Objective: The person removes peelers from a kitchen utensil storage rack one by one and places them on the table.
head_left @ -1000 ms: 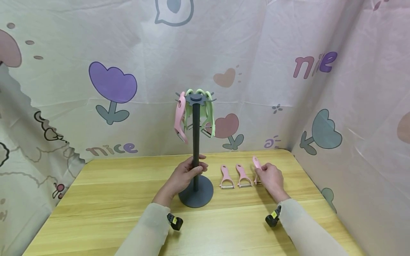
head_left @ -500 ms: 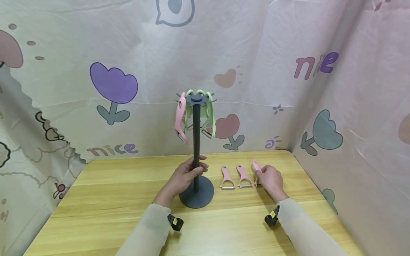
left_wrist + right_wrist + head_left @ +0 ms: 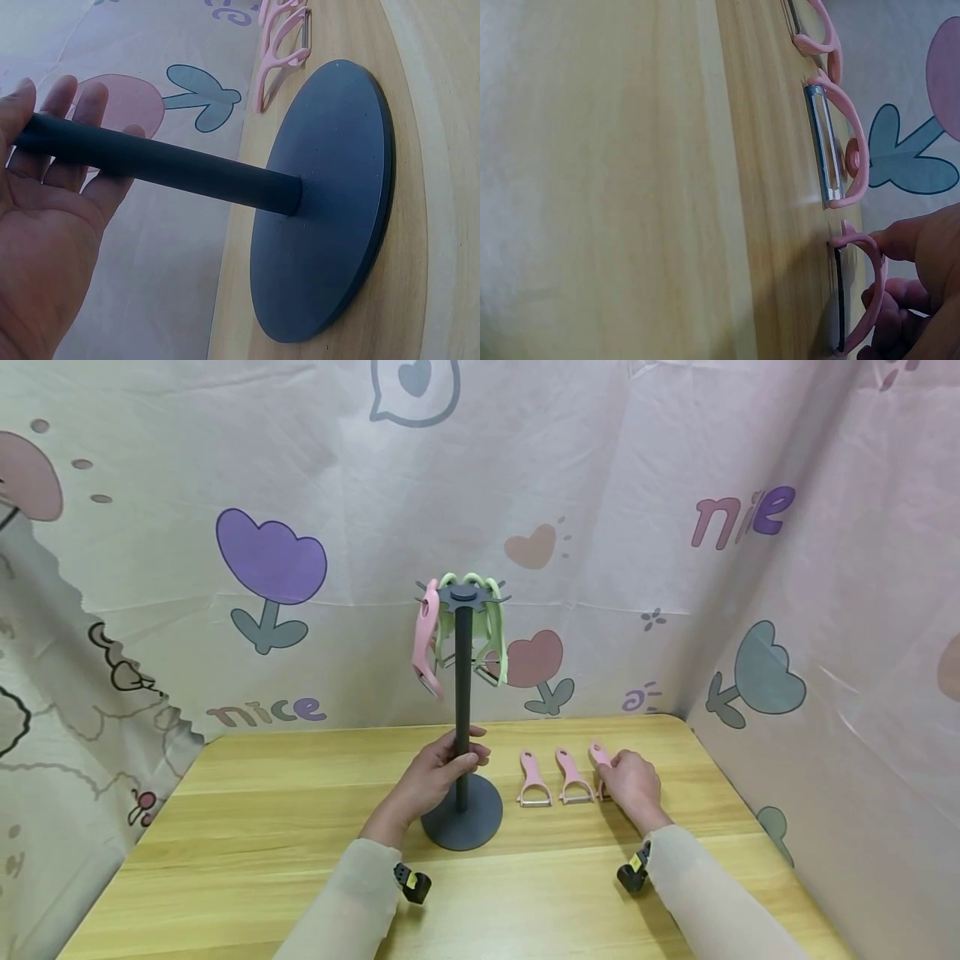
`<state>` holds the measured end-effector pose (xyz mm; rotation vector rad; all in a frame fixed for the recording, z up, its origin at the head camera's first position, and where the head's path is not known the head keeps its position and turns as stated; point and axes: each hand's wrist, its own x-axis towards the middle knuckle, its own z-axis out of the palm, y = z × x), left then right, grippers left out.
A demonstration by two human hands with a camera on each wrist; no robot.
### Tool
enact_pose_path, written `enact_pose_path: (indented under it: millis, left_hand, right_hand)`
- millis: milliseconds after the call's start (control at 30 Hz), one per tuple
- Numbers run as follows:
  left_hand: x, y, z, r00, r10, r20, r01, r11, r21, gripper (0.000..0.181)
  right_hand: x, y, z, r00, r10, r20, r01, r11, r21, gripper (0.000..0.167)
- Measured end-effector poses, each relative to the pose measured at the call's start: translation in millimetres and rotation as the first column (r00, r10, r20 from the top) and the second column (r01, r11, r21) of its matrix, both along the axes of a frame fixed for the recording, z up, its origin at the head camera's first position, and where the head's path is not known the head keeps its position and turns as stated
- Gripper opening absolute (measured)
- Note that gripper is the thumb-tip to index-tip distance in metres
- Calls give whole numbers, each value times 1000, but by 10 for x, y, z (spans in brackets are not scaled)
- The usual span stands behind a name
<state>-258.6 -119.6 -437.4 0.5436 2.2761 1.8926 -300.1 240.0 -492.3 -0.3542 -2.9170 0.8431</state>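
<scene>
A dark grey stand [image 3: 463, 685] with a round base rises from the table, and my left hand [image 3: 429, 774] grips its pole low down. In the left wrist view the fingers [image 3: 88, 105] lie around the pole [image 3: 202, 176]. One pink peeler [image 3: 425, 635] and several green peelers [image 3: 495, 627] hang from the stand's hooks. My right hand [image 3: 633, 783] pinches another pink peeler [image 3: 598, 752] by its handle, at the right end of a row. Its blade end [image 3: 877, 281] is low at the table in the right wrist view; whether it touches is unclear.
Left of the held peeler, two pink peelers [image 3: 530, 765] lie side by side on the wooden table [image 3: 262, 827], to the right of the stand's base [image 3: 483, 827]. A printed cloth [image 3: 600, 460] hangs behind the table and along its sides.
My right hand has brought the pinched pink peeler slightly down and towards me, level with the other two. The left hand has stayed on the pole. The head view has shifted slightly.
</scene>
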Motion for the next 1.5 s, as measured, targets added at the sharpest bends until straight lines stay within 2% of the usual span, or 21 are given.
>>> enact_pose_path:
  millis: [767, 1267, 1500]
  left_hand:
    - [9, 9, -18, 1000, 12, -10, -12, 1000, -3, 40]
    - [11, 16, -3, 1000, 12, -16, -11, 1000, 7, 41]
    - [12, 19, -5, 999, 36, -13, -36, 999, 18, 43]
  right_hand:
    - [-11, 1, -12, 1000, 14, 9, -15, 999, 44, 26]
    - [12, 0, 14, 1000, 4, 1, -4, 1000, 28, 31]
    - [14, 0, 11, 1000, 6, -7, -6, 1000, 26, 31]
